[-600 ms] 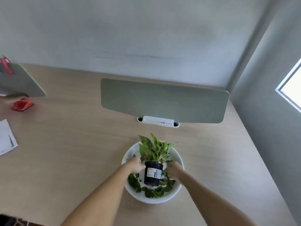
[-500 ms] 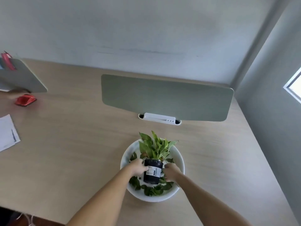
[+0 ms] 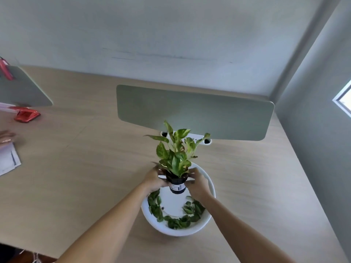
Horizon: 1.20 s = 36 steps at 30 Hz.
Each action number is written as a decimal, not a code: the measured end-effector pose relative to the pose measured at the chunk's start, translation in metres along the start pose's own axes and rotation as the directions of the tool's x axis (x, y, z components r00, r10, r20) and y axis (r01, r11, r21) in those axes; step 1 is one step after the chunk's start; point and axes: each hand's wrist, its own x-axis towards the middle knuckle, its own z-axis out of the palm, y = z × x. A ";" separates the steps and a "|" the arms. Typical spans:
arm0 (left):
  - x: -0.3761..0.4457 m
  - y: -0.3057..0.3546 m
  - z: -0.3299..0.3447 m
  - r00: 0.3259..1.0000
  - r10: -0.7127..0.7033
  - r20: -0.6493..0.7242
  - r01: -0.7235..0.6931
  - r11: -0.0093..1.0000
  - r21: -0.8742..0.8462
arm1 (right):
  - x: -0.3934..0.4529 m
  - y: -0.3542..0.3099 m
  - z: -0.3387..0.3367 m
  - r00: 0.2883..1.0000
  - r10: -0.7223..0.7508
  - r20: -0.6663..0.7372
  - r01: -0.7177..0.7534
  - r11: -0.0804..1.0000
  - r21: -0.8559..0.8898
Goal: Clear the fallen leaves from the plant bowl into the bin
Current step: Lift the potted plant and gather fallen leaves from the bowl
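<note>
Wall fills the top of my view, pale grey, with a faint scuff line across it; a corner and a window edge sit at the right. Below it the wooden desk spans the frame.

On the desk, a grey-green divider panel stands upright on a white base, behind the work area. A second panel of the same colour shows at the far left, with a red clip-like object near its lower edge. Some papers lie at the left margin.

The white bowl rests on the desk, just in front of the divider panel. Loose green leaves lie in a ring along the bowl's inner floor, on the left, near and right sides; the centre of the floor is bare white.

Both forearms come in from the bottom edge. I see the left hand and right hand on opposite sides of a small black pot with a white label. Fingers of both hands are curled and pressed against the pot's upper rim, gripping it between them. The pot hangs above the bowl's centre, clear of the floor, roughly upright.

The plant rises from the pot, variegated green and cream leaves overlapping the divider panel's lower edge in my view.

I see no bin in frame.
</note>
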 end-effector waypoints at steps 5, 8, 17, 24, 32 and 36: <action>0.006 -0.021 0.007 0.999 -0.027 -0.020 0.027 0.999 0.027 | -0.002 0.014 0.010 1.000 -0.015 -0.004 0.015 0.997 -0.073; 0.002 -0.033 0.016 1.000 0.027 -0.014 -0.026 0.996 0.081 | -0.008 0.028 0.017 0.999 -0.036 -0.018 0.033 0.993 -0.111; 0.005 -0.053 0.021 0.984 0.175 0.014 -0.167 0.907 0.386 | -0.004 0.048 0.011 0.999 -0.022 0.044 0.038 0.910 -0.414; 0.000 -0.083 0.018 0.973 0.045 0.224 -0.225 0.366 0.903 | -0.004 0.073 0.015 0.948 0.101 0.303 0.174 0.633 -0.754; -0.003 -0.099 0.018 0.955 0.254 0.153 -0.271 0.538 0.798 | -0.016 0.081 0.022 0.998 0.001 0.062 0.032 0.850 -0.526; -0.002 -0.093 0.014 0.970 0.242 0.008 -0.205 0.804 0.558 | -0.018 0.076 0.022 0.990 0.076 -0.119 -0.108 0.951 -0.291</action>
